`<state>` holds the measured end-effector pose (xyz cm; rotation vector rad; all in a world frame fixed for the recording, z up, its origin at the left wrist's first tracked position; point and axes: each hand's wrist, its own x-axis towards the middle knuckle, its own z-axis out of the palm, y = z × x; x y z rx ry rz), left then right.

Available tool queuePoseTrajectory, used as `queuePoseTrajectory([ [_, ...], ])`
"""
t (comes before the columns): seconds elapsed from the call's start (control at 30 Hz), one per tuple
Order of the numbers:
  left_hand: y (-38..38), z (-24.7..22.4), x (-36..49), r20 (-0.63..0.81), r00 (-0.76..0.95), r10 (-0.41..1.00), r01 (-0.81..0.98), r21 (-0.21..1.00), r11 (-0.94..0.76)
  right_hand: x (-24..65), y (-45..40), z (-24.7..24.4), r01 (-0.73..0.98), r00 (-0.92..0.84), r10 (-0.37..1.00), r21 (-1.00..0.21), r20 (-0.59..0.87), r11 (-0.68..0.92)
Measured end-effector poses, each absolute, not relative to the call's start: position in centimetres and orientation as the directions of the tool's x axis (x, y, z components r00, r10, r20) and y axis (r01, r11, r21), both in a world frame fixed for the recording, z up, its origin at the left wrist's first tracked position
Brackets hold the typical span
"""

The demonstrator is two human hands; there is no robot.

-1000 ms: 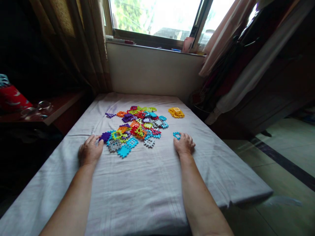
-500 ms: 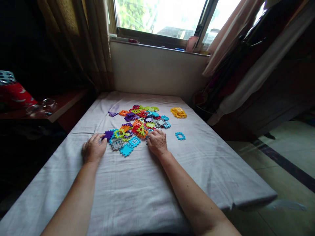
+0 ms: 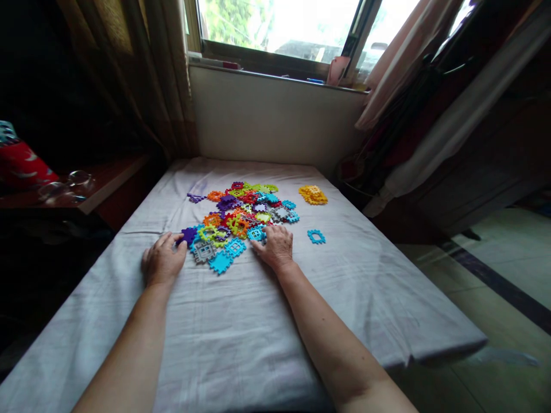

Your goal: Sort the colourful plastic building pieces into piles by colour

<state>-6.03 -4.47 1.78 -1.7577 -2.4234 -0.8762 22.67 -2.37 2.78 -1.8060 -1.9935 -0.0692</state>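
Many flat notched plastic pieces in several colours lie in a loose pile on the cloth-covered table. My left hand (image 3: 165, 258) rests at the pile's left edge, fingers apart, touching a purple piece (image 3: 187, 236). At the near right edge of the pile is my right hand (image 3: 278, 246), its thumb and fingers closed on a blue window piece (image 3: 256, 233). Between the hands lie a grey window piece (image 3: 204, 251) and a solid blue piece (image 3: 221, 263). A blue frame piece (image 3: 316, 237) lies alone to the right.
Yellow pieces (image 3: 313, 195) are heaped at the back right of the table (image 3: 232, 332). Glasses (image 3: 69, 186) and a red patterned object (image 3: 26, 166) sit on a wooden surface at left. Clothes hang at right, beyond the table edge.
A blue window piece now shows at my right hand's fingertips, where the hand hid most of it before. Some orange and green pieces near it have shifted. My left hand has hardly moved.
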Motion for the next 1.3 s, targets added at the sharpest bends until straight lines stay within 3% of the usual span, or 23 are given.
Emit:
queuePoseTrajectory([
  [0.13, -4.5, 1.7, -6.1, 0.339, -0.367, 0.867, 0.880, 0.430, 0.204, 21.5, -2.1, 2.7, 0.964, -0.063, 0.937, -0.222, 0.343, 0.146],
  [0.37, -4.4, 1.7, -6.0, 0.325, -0.367, 0.872, 0.882, 0.420, 0.215, 24.0, -2.9, 3.1, 0.931, 0.017, 0.909, -0.339, 0.417, 0.138],
  [0.6, -5.1, 2.7, -4.6, 0.312, -0.313, 0.897, 0.912, 0.361, 0.192, 31.9, -3.1, 3.8, 0.831, 0.497, 0.823, -0.426, 0.277, -0.358],
  [0.77, -5.5, 3.2, -4.3, 0.281, -0.323, 0.904, 0.923, 0.306, 0.235, 34.7, -3.4, 3.3, 0.747, 0.627, 0.756, -0.422, 0.190, -0.513],
  [1.0, -5.9, 3.2, -4.2, 0.281, -0.373, 0.884, 0.917, 0.260, 0.304, 33.3, -3.3, 2.9, 0.798, 0.567, 0.773, -0.421, 0.284, -0.430],
  [1.3, -5.8, 2.5, -3.5, 0.247, -0.253, 0.936, 0.952, 0.239, 0.194, 31.8, -2.9, 2.0, 0.865, 0.432, 0.809, -0.437, 0.398, -0.247],
])
